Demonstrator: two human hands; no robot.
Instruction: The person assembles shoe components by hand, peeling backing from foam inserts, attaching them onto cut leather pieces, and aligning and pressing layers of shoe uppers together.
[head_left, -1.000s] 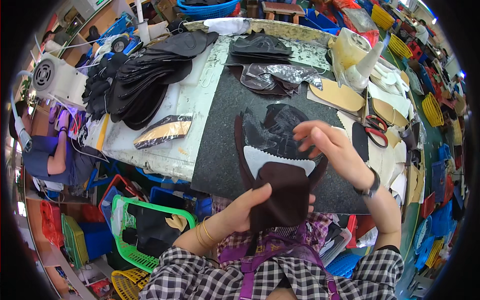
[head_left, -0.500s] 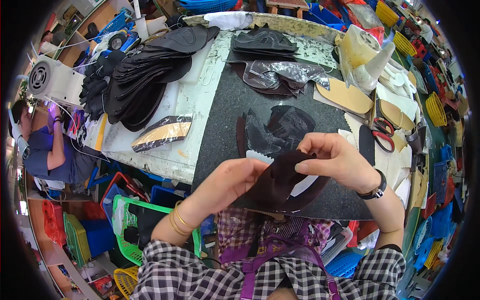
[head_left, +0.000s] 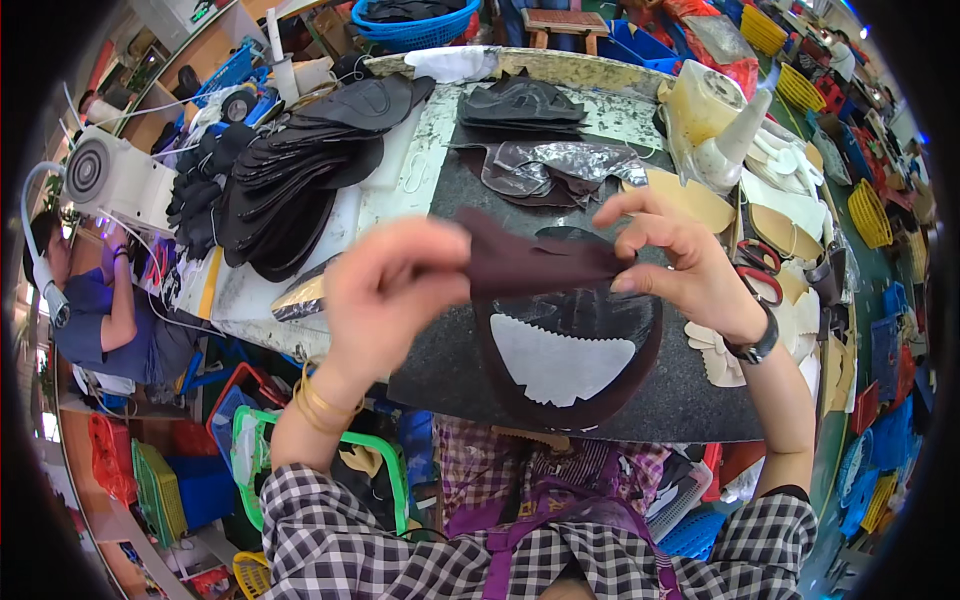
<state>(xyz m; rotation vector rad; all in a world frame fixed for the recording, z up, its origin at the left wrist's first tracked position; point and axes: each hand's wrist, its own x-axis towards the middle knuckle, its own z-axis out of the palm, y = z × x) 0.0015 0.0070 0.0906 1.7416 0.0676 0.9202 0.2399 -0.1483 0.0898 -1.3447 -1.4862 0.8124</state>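
Note:
A dark maroon strip of shoe material is stretched level between my two hands above the work mat. My left hand, partly smeared by motion, grips its left end. Thumb and fingertips of my right hand pinch its right end. Just below lies a curved dark shoe-upper piece with its inner side up, bearing a white zigzag-edged lining patch. I cannot tell whether the strip is joined to this piece. The dark mat lies under both.
Black cut pieces are fanned out at the left. Wrapped dark pieces lie at the back. Red-handled scissors, tan insole shapes and a cream glue pot stand right. A green basket sits lower left; a co-worker is beyond.
My hands have moved apart and upward, pulling the maroon strip out between them. The white patch, mostly covered before, now shows fully. The right hand has shifted slightly right.

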